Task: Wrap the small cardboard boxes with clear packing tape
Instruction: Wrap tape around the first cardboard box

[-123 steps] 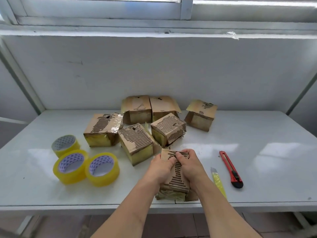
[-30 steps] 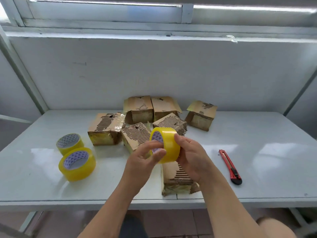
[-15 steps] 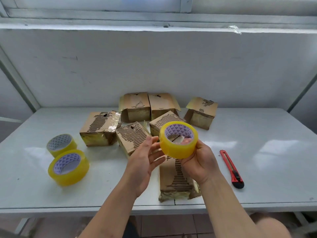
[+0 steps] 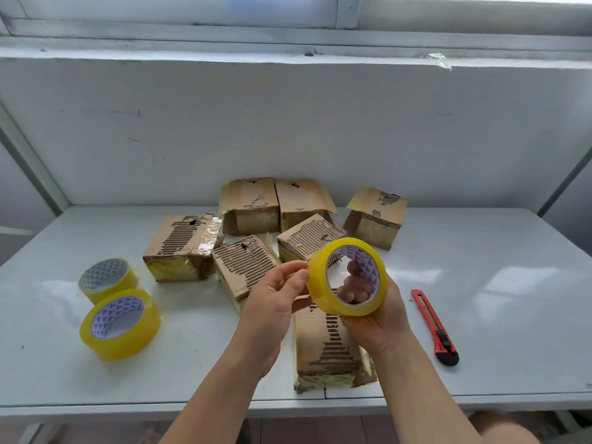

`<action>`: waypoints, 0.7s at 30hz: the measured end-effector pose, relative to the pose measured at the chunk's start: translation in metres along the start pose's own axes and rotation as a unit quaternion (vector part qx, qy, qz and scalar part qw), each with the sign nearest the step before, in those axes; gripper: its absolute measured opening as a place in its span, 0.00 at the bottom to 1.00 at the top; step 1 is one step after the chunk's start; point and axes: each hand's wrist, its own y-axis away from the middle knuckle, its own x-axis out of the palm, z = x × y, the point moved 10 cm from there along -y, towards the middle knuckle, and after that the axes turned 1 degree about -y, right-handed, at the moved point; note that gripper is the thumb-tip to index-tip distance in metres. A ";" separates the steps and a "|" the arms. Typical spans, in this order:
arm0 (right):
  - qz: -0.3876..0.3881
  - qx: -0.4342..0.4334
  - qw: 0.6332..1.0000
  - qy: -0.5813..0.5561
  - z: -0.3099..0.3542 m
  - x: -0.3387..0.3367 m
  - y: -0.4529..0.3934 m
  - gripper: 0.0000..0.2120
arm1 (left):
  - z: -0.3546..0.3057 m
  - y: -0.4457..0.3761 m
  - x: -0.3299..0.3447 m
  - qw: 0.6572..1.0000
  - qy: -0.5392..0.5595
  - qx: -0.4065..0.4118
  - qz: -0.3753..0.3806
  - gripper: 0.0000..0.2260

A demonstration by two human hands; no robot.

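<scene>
Low in the centre of the frame, at the front edge of the white worktop (image 4: 480,315), a torn box (image 4: 330,354) lies lengthwise, its corrugated core showing and yellowed tape along its near end. Above it both hands hold a roll (image 4: 347,277) of yellowish clear tape off the worktop. The right hand (image 4: 374,318) grips the roll from below and behind: its thumb lies along the lower outer rim and its curled fingers (image 4: 355,286) reach through the core, where they show through the hole. The left hand (image 4: 275,302) sits just left of the roll, its thumb and forefinger drawn close together and touching the roll's left rim; whether they pinch a loose tape end cannot be told. To the right, a red cutter (image 4: 435,328) lies on the worktop, well apart from the hands. At the left of the frame two more rolls sit side by side and touching, a larger near roll (image 4: 120,325) and a smaller far roll (image 4: 107,278). Further back, past the hands, six worn boxes (image 4: 184,248) cluster in the middle of the frame, some close against the white back wall (image 4: 288,123).
</scene>
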 end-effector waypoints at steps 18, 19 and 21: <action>0.083 -0.093 0.972 0.197 0.020 0.007 -0.004 0.27 | 0.007 0.000 -0.006 0.976 -0.019 -0.217 0.030 0.12; 0.085 -0.101 0.969 0.209 0.022 0.009 -0.003 0.28 | 0.009 0.000 -0.006 0.972 -0.002 -0.234 0.036 0.11; 0.088 -0.118 0.964 0.221 0.027 0.013 -0.001 0.29 | 0.012 0.000 -0.003 0.961 0.021 -0.271 0.055 0.10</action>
